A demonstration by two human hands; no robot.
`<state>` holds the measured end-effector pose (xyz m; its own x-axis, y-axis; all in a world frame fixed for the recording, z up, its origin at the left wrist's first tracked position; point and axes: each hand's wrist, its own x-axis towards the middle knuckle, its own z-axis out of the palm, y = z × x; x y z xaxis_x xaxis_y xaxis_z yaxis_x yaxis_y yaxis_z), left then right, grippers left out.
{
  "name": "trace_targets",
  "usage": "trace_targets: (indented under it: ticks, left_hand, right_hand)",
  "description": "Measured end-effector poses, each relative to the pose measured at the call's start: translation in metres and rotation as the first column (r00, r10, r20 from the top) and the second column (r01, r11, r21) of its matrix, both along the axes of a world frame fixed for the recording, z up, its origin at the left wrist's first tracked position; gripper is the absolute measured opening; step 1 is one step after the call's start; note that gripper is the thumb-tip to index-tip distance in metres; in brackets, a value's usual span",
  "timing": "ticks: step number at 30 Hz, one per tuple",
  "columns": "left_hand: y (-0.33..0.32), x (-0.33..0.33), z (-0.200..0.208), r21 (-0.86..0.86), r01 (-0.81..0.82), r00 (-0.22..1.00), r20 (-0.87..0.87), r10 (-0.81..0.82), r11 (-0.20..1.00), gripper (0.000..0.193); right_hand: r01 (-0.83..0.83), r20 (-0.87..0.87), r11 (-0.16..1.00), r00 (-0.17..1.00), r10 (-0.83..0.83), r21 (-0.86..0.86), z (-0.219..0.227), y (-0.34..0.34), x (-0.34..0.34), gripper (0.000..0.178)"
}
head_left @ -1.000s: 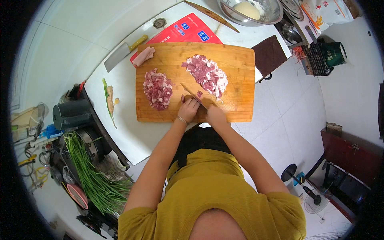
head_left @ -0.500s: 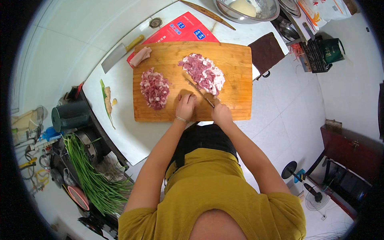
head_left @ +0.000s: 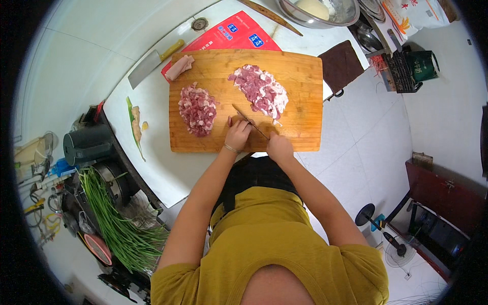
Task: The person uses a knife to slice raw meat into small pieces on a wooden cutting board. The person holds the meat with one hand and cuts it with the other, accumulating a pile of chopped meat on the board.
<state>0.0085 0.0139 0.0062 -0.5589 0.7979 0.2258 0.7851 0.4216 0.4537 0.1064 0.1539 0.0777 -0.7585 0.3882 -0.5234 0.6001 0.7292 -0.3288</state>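
Observation:
A wooden cutting board (head_left: 300,96) lies on the white table. On it sit two heaps of diced raw meat: a smaller one (head_left: 197,108) at the left and a larger one (head_left: 260,91) at the right. A strip of uncut meat (head_left: 179,66) rests on the board's far left corner. My right hand (head_left: 279,148) grips a knife (head_left: 249,121) whose blade points toward the middle of the board. My left hand (head_left: 237,134) presses down beside the blade on a small piece of meat, fingers curled.
A cleaver (head_left: 152,63) lies left of the board by a red package (head_left: 229,35). A metal bowl (head_left: 317,11) and a wooden stick (head_left: 270,16) are at the back. Green chives (head_left: 114,223) lie at the lower left, a scallion leaf (head_left: 135,127) on the table.
Both hands stay at the board's near edge with the knife between them; the view has shifted slightly, and the blade has worked a little against the small piece.

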Motion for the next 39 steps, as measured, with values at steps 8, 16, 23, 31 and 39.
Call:
trace_targets:
  ticks: [8, 16, 23, 31, 39]
  left_hand:
    - [0.0, -0.007, -0.005, -0.011, 0.099, 0.99, -0.101, -0.099, 0.995, 0.017]
    - [-0.003, 0.0, -0.013, -0.006, -0.027, 0.999, -0.046, 0.026, 1.0, 0.018]
    - [-0.007, -0.001, -0.005, -0.005, -0.021, 0.999, -0.025, 0.021, 1.0, 0.019]
    - [-0.015, -0.003, 0.005, 0.039, 0.032, 0.998, -0.064, -0.029, 0.999, 0.018]
    - [-0.018, -0.005, -0.036, -0.032, 0.077, 0.988, -0.128, -0.081, 0.997, 0.017]
  right_hand:
    - [-0.027, 0.035, 0.998, 0.999, 0.029, -0.052, -0.024, -0.01, -0.043, 0.016]
    - [-0.004, 0.084, 1.0, 0.996, 0.006, -0.024, -0.007, 0.0, 0.006, 0.016]
    - [-0.022, 0.057, 1.0, 0.998, 0.022, -0.001, -0.013, -0.011, -0.023, 0.018]
    - [-0.008, -0.045, 1.0, 0.999, 0.008, 0.003, 0.005, -0.007, -0.023, 0.017]
    - [-0.068, 0.108, 0.997, 0.992, 0.07, -0.02, -0.009, -0.026, -0.055, 0.02]
